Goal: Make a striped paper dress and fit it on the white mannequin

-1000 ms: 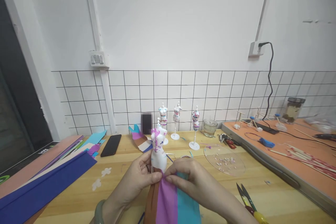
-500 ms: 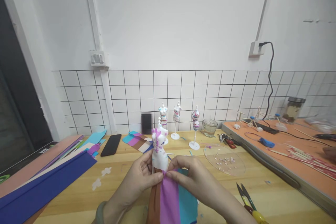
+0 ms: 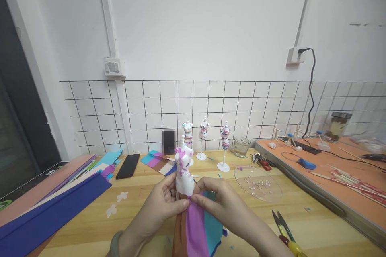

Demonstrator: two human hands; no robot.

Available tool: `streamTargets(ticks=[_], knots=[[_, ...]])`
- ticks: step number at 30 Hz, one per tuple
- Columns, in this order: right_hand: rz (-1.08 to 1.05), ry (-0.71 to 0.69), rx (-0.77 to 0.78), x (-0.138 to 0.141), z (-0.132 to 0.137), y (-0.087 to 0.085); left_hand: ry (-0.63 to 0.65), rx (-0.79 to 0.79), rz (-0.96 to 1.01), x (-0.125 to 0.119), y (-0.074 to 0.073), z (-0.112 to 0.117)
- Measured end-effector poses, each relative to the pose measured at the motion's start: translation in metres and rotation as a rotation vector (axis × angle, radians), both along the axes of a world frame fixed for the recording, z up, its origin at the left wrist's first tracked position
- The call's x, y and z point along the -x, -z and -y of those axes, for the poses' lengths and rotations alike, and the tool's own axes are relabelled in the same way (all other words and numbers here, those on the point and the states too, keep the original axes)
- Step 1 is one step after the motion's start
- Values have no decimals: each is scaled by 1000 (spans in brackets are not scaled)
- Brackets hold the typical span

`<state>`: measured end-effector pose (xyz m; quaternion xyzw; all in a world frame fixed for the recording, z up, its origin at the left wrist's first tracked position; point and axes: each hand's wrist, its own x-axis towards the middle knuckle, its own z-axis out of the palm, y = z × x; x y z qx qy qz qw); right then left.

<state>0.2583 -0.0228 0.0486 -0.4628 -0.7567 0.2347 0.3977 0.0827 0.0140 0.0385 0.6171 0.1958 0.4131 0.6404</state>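
A small white mannequin (image 3: 184,182) with purple trim on its bust stands upright between my hands. Below its hips hangs a striped skirt (image 3: 196,229) of brown, purple and teal crepe paper. My left hand (image 3: 163,200) is closed at the mannequin's left side, its thumb pressing the skirt's gathered top edge. From the other side, my right hand (image 3: 214,200) pinches the purple and teal part of that edge between thumb and fingers. The mannequin's stand is hidden behind the paper.
Behind are several decorated mannequins (image 3: 224,140) and a glass jar (image 3: 241,146). Scissors (image 3: 285,229) and a clear disc with beads (image 3: 257,182) are at right, beside an orange board (image 3: 337,164). Crepe paper sheets (image 3: 60,209) and a phone (image 3: 128,166) lie left.
The skirt's lower part has swung and folded, its teal side drawing in to the left. Both hands keep their grip at the top edge, nearly in place.
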Motion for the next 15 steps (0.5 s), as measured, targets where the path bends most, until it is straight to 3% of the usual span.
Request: streamTargets(ticks=[7,15], knots=[[-35,0,-5,0,0,0,-18,-6,-4,-1,3,-1],[-54,-20,17,0,-1,1,-124,-23,-49,-9,4,1]])
